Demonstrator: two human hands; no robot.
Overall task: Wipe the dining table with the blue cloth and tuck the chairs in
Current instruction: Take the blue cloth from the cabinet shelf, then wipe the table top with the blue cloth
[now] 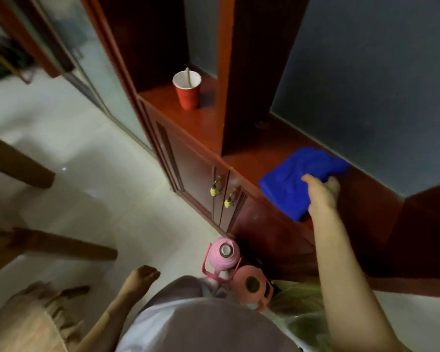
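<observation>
The blue cloth (294, 180) lies folded on the ledge of a red-brown wooden cabinet (196, 128) at the right. My right hand (321, 193) reaches out onto the cloth's near right part, thumb across the top and fingers curled into the fabric. My left hand (140, 278) hangs low beside my body with loosely curled fingers and holds nothing. Brown wooden chair legs (61, 243) show at the left edge.
A red cup (188, 91) with a straw stands in the cabinet's left niche. Two pink thermos flasks (224, 255) stand on the pale tiled floor (92, 153) at the cabinet's foot. Cabinet doors with brass handles (222, 193) face me. A glass sliding door (87, 54) runs back left.
</observation>
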